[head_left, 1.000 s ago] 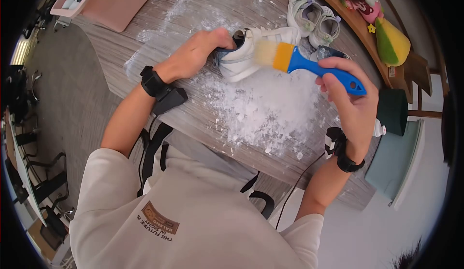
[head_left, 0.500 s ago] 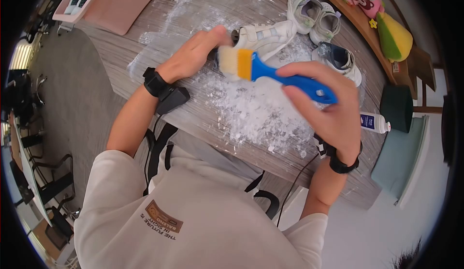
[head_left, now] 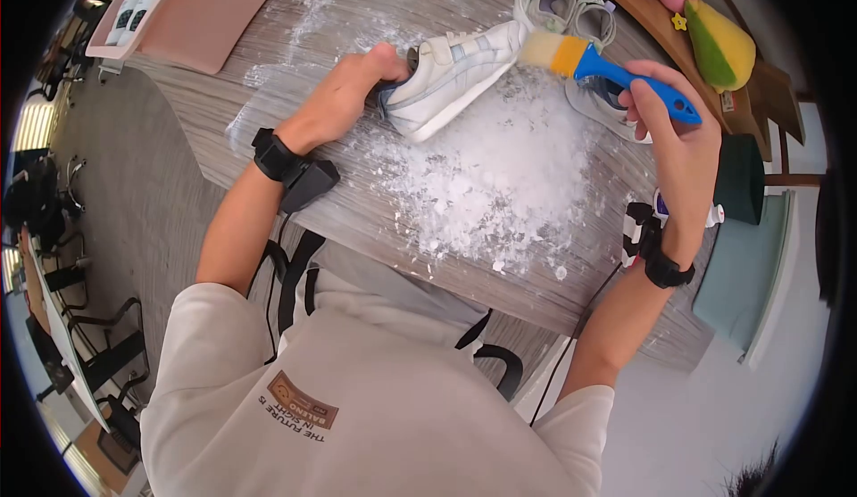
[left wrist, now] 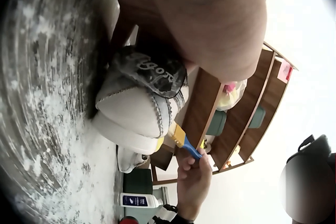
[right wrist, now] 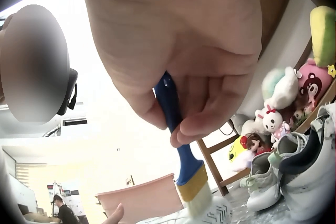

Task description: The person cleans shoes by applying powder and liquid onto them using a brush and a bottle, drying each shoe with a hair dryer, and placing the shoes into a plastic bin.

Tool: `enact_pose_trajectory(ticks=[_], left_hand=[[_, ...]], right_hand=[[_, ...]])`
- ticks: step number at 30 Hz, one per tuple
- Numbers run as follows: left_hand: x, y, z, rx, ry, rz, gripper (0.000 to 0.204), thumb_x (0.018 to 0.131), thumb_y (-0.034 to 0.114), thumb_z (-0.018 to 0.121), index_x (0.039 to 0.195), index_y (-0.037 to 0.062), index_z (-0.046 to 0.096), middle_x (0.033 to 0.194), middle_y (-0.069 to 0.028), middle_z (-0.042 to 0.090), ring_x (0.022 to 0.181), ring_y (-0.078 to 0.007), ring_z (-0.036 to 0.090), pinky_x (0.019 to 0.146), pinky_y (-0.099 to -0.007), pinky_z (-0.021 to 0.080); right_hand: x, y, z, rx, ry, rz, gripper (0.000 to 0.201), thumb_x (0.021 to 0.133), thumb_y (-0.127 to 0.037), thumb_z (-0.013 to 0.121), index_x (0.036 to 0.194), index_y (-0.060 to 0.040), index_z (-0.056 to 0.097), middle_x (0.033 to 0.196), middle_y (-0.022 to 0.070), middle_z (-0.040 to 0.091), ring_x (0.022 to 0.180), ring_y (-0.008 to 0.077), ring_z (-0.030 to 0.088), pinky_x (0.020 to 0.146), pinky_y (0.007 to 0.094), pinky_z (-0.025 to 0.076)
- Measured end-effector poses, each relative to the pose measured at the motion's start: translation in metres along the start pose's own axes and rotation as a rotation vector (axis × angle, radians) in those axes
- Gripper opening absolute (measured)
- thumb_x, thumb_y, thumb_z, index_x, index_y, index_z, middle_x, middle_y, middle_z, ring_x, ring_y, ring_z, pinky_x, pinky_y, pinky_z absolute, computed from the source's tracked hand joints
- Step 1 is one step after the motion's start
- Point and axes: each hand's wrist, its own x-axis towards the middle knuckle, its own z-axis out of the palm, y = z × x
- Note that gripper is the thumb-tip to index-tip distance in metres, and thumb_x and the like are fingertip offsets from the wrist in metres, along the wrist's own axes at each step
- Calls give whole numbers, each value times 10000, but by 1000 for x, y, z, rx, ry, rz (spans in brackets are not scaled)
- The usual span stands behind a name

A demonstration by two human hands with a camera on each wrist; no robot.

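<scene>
A white shoe (head_left: 446,82) lies aslant on the table, its heel toward my left hand (head_left: 344,95). That hand grips the heel end at the collar. In the left wrist view the heel shows a dark patch (left wrist: 152,71) with lettering. My right hand (head_left: 683,144) holds a paintbrush (head_left: 616,73) by its blue handle, thumb and fingers around it. Its pale bristles (head_left: 540,49) overlap the shoe's toe in the head view. The right wrist view shows the brush's yellow band (right wrist: 193,182) with the bristles pointing down.
White powder (head_left: 500,185) is spread over the wooden table (head_left: 357,216). Behind the toe stand small pale shoes (head_left: 544,2), with another shoe (head_left: 607,109) near my right hand. A pink bin (head_left: 210,15) is at the back left, a white bottle (left wrist: 139,200) at the right. Plush toys (head_left: 723,46) fill a shelf.
The brush went from the shoe's side to its heel, then swept right to the toe. My left hand has stayed at the heel, and the shoe's side is now tipped more into view.
</scene>
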Motion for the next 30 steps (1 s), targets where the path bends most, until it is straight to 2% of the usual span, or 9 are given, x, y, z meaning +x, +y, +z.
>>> enact_pose_trajectory(ticks=[7,12,14,18,21,24,27,29,30], left_hand=[[0,0,1,42,8,14,824,1085,625,282,1065,-87,694,1015,-149,712,977,-240,601,951,-368,437],[-2,1,0,51,7,1,784,1089,598,306,1084,-90,682,1036,-158,713,996,-244,609,961,-367,439],[-2,0,-2,26,-3,39,688,1095,532,369,1099,-80,682,1024,-153,712,985,-236,610,929,-356,455],[4,11,-9,133,-190,-24,408,1061,324,558,1104,-63,679,1013,-131,706,964,-204,610,855,-341,485],[0,23,10,26,-40,111,221,968,154,686,1076,-39,687,1005,-116,690,949,-216,621,815,-319,497],[2,27,2,312,-61,311,228,890,89,736,1079,-34,702,1069,-130,698,1040,-277,653,1061,-400,453],[6,25,0,542,-20,605,240,819,61,779,1040,-4,713,1034,-118,683,1028,-297,647,1124,-513,421],[7,26,1,617,-30,659,252,792,56,795,1035,41,731,1041,-84,686,1056,-287,633,1145,-557,381],[7,26,1,655,-32,685,263,778,54,803,1033,63,740,1045,-67,687,1070,-282,626,1155,-580,361]], right_hand=[[-19,-18,29,-70,33,-152,218,888,-183,810,1039,-28,784,848,41,755,723,74,667,629,192,498],[-33,-29,49,-218,-87,-323,188,844,-164,838,999,-68,793,817,31,759,714,62,688,604,209,515],[-43,-40,55,-222,-196,-306,199,845,-88,826,1025,-20,774,857,57,764,770,71,702,686,223,533],[-52,-43,62,-295,-249,-507,196,813,-101,842,974,-22,763,814,55,744,727,73,688,651,232,526],[-44,-38,53,-243,-262,-476,165,829,-150,819,937,-43,753,767,46,724,661,100,665,608,249,508],[-30,-24,30,-251,-84,-341,155,867,-227,778,913,-82,746,708,34,704,567,143,636,538,285,490],[-17,-9,10,-227,110,-265,164,880,-222,742,908,-61,740,710,67,708,563,173,644,549,303,504],[-11,-5,4,-202,164,-250,196,877,-226,708,876,-33,737,715,117,716,565,232,666,565,347,528],[-8,-1,5,-227,120,-267,190,903,-224,708,931,-38,734,759,76,712,605,177,634,581,304,500]])
